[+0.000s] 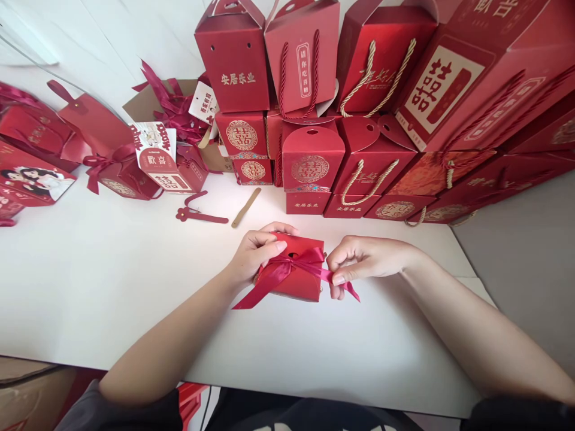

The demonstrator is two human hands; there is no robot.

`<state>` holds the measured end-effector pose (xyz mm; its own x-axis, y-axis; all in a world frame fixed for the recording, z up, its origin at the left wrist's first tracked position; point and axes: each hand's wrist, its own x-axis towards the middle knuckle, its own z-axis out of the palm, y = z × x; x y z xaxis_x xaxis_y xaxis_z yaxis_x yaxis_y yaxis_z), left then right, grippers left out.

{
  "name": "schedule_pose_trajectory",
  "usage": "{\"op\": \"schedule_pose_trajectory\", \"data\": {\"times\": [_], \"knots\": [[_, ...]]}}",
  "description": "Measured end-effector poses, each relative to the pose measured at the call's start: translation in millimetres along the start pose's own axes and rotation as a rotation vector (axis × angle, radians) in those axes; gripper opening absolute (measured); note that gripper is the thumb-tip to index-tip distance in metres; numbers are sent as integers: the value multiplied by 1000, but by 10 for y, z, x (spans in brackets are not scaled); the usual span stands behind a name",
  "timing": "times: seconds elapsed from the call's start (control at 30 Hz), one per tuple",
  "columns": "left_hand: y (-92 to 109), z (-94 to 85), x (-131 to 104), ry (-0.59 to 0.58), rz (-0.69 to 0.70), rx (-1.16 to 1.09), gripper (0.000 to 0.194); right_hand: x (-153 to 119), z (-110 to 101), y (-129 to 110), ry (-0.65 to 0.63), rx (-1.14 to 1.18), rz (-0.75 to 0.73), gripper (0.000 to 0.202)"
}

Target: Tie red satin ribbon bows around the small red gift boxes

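Between the left hand (256, 257) and the right hand (366, 257), right at the centre of it all: a small red box (303, 288), crossed over the top by a shiny crimson ribbon (263, 289). Gripped at its left end by the left hand, thumb pressed on top, fingers curled round the far edge. Contact between box and surface (112, 281): impossible to tell. Over to the right hand, just past the box's right end: closed in a neat pinch, thumb against fingers, on one tail of the ribbon, slanted tip poking out below. Nearer than the left hand, the other tail, broad and loose, slanting off the box.

Just beyond the left hand, lying flat: a gold strip (245, 208), and left of that a dark red strap (211, 218) with a flower shape on it. Farther out, beyond both hands, quite a wall: stacked red boxes (313, 158), some with cream rope handles (371, 57), others with dark red ones. And well off to the left of the left hand: a box with a bow (130, 179), plus, behind it, a brown carton (142, 100) heaped with loose ribbons (173, 111).
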<state>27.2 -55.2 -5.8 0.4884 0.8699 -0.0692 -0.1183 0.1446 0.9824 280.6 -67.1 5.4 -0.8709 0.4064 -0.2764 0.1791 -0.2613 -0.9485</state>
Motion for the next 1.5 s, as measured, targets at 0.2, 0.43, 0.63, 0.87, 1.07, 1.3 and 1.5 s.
{"op": "schedule_pose_trajectory", "data": {"times": [0.2,0.43,0.63,0.87,1.07,1.3,1.5], "knots": [[17,-71,5,-293,-45,-3,37,-97,-85,-15,-80,-100,153,32],[-6,-103,24,-344,-33,-73,41,-155,-38,-152,-81,-211,113,34],[-42,-73,3,-228,-7,-66,40,-105,146,-252,48,-96,78,27],[-48,-1,-15,-108,64,-82,42,-119,97,-247,42,-318,33,28],[-58,43,-26,-60,90,-15,38,-158,15,-228,6,-421,71,27],[-30,60,-65,-17,209,154,32,-330,-32,-330,296,-449,47,29],[-30,34,-70,-32,276,308,36,-62,150,-263,515,-478,-298,19]]}}
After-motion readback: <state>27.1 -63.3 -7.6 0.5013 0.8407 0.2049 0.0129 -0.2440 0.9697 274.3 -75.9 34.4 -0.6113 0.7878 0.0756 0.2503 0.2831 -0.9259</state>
